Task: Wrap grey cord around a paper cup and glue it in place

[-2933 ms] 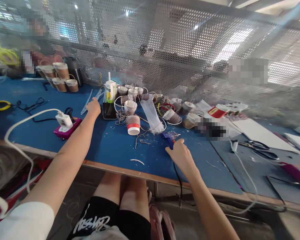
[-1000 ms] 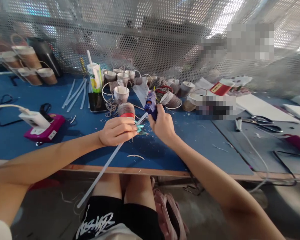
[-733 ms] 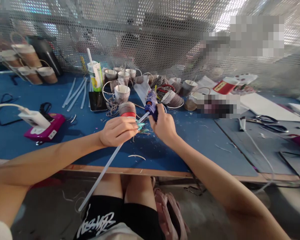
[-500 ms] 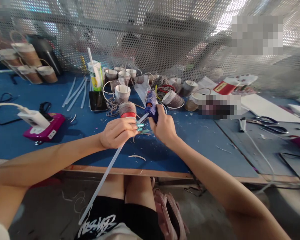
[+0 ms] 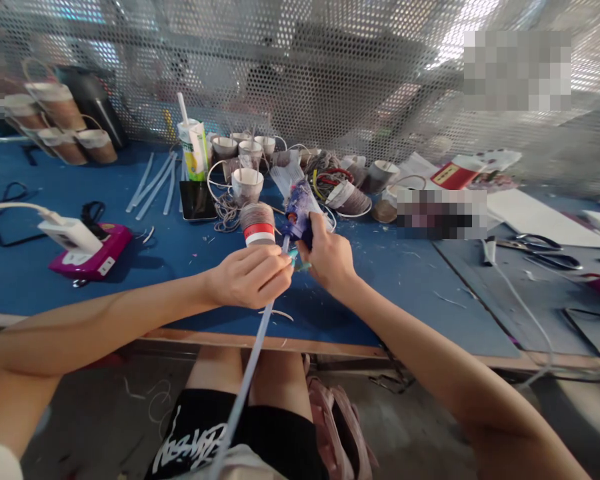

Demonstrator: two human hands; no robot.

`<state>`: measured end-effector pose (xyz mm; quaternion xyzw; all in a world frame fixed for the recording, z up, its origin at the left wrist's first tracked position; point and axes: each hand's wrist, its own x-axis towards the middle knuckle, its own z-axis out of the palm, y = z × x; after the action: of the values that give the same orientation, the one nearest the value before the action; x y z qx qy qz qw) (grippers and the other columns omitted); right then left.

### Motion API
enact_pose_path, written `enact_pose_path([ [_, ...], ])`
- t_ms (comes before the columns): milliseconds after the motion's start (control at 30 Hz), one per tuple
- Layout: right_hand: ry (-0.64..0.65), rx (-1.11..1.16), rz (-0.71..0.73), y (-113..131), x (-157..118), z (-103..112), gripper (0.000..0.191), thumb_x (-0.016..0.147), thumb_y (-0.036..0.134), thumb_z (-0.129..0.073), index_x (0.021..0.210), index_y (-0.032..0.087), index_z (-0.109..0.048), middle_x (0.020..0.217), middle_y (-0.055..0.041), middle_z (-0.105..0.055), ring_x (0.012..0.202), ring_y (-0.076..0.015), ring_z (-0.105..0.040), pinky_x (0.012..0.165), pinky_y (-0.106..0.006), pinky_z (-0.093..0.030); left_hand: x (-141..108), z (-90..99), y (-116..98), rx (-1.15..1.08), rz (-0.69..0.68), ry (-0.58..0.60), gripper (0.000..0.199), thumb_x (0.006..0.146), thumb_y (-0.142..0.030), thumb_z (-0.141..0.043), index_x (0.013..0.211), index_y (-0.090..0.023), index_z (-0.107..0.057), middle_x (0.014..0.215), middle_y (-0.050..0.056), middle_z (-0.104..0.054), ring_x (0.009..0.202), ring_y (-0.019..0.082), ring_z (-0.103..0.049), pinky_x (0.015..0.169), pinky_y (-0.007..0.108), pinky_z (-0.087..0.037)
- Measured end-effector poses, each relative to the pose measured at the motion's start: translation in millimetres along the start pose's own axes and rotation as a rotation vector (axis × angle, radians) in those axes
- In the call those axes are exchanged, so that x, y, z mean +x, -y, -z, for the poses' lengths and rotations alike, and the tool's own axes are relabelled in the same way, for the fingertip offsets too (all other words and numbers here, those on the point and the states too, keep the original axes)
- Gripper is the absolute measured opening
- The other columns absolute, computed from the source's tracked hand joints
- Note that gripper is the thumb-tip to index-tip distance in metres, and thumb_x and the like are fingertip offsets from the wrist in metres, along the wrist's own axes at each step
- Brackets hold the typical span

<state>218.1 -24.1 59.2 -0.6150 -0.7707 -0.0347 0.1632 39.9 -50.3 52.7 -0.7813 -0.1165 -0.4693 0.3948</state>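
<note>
In the head view, we see that the left hand [image 5: 253,277] has come closer to the right hand [image 5: 330,257], and the long translucent glue stick [image 5: 257,350] has turned more steep. Its lower part now passes over the dark shorts [image 5: 275,427] and goes out at the bottom of the view, where a moment ago its lower end was visible more to the left. The left hand is closed and pinches this stick near its upper end, between the thumb and the fingers. The right hand is closed around the handle of the blue-violet plastic glue gun [image 5: 300,203], which is raised above the blue table [image 5: 380,293]. The upper end of the stick reaches the rear of the gun, so we judge that the change brings the stick more in line with the gun body; how deep it sits inside, we cannot tell. Just beyond the left hand there is the paper cup with grey cord wound around it and a red band [image 5: 259,230], lying tilted with its white rim toward us. Behind the gun lies a bundle of clear plastic strips [image 5: 286,177]. Farther to the left, four or more loose translucent sticks [image 5: 153,187] lie beside the black phone [image 5: 197,201], and the purple power socket [image 5: 93,257] stands near the left forearm [image 5: 145,303]. To the right, apart from both hands, we find the black-handled scissors [image 5: 555,261].
</note>
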Motion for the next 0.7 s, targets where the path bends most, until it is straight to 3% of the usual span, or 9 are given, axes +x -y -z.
enact_pose_path([
  [133,0.031,0.039,0.018,3,-3,-1,0.045,0.087,0.026,-0.043,0.129,0.01,-0.048,0.077,-0.0112,-0.069,0.06,-0.0201,-0.059,0.059,-0.03,-0.043,2,-0.7,0,0.022,-0.008,-0.003,0.019,0.087,-0.006,-0.058,0.072,-0.016,-0.06,0.069,0.0,-0.067,0.064,0.01,-0.066,0.065,0.021,-0.06],
  [267,-0.026,0.122,0.104,0,-8,-7,0.049,0.083,0.028,-0.043,0.127,0.008,-0.049,0.069,-0.0088,-0.065,0.055,-0.0182,-0.055,0.054,-0.027,-0.038,0,0.5,0,-0.027,-0.028,-0.076,0.013,0.083,-0.008,-0.064,0.072,-0.016,-0.063,0.071,0.0,-0.071,0.061,0.01,-0.065,0.058,0.02,-0.058],
  [467,-0.056,0.287,0.233,-5,-29,-9,0.042,0.077,0.029,-0.043,0.115,0.012,-0.051,0.053,0.0014,-0.052,0.041,-0.0123,-0.039,0.044,-0.023,-0.029,4,9.8,-15,-0.182,-0.04,-0.144,0.009,0.082,-0.014,-0.064,0.075,-0.018,-0.068,0.067,-0.003,-0.071,0.058,0.01,-0.065,0.053,0.02,-0.057],
  [700,-0.108,0.403,0.382,-16,-46,-11,0.03,0.079,0.028,-0.044,0.107,0.017,-0.049,0.055,0.0032,-0.051,0.042,-0.0119,-0.041,0.043,-0.022,-0.033,3,13.7,-32,-0.205,-0.145,-0.135,0.011,0.076,-0.017,-0.07,0.077,-0.027,-0.075,0.091,-0.008,-0.072,0.069,0.01,-0.066,0.055,0.02,-0.058],
])
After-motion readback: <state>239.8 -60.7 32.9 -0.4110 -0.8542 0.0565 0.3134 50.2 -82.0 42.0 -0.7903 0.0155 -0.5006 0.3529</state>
